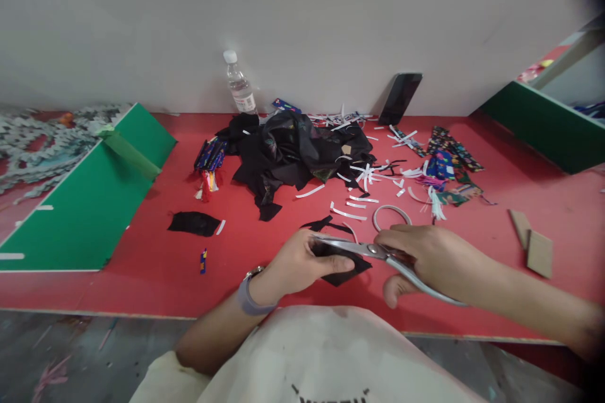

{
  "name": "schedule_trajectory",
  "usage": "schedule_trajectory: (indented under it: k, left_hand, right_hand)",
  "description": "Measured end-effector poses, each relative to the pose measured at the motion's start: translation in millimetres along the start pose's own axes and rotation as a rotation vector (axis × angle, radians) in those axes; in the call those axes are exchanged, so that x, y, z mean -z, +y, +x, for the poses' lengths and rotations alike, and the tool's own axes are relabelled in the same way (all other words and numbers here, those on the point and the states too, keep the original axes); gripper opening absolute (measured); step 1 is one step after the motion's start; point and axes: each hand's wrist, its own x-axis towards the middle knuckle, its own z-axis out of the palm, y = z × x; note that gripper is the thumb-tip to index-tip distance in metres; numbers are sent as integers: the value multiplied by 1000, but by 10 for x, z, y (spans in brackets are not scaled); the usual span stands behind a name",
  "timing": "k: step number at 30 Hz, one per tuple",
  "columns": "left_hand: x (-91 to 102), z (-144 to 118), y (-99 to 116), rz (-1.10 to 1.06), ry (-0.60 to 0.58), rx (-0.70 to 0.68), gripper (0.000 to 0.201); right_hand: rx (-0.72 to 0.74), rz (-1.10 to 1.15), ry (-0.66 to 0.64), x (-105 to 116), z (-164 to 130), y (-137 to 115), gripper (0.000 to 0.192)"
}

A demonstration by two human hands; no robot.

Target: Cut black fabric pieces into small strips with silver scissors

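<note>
My left hand (pixel 302 264) is closed on a piece of black cloth (pixel 344 274), thumb on top, near the front of the red table. In my right hand (pixel 430 258) is a pair of metal scissors (pixel 373 250), its blades pointing left over the upper edge of the cloth. One large handle loop (pixel 392 209) shows beyond my right fingers. Narrow black strips (pixel 326 224) lie just past the blades. Whether the blades are cutting into the cloth, I cannot tell.
A heap of black fabric (pixel 293 151) spreads at the back, with white paper strips (pixel 366 173) beside it. A water bottle (pixel 241 88) and a phone (pixel 401 99) stand by the wall. Green dividers (pixel 89 208) flank the table. Cardboard pieces (pixel 539 254) lie right.
</note>
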Motion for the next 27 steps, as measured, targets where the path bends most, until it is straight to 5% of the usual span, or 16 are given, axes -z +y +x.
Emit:
schedule_trajectory:
  k: [9, 16, 23, 27]
  left_hand:
    - [69, 89, -43, -37, 102, 122, 34]
    - [103, 205, -38, 170, 154, -3, 66]
    - [109, 271, -45, 254, 57, -34, 49]
    - [240, 293, -8, 138, 181, -82, 74]
  right_hand:
    - [-156, 368, 64, 118, 127, -16, 40]
    - [-126, 585, 135, -40, 478, -22, 31]
    - [-120, 670, 110, -149, 648, -129, 28]
    - [-192, 786, 234, -205, 606, -42, 26]
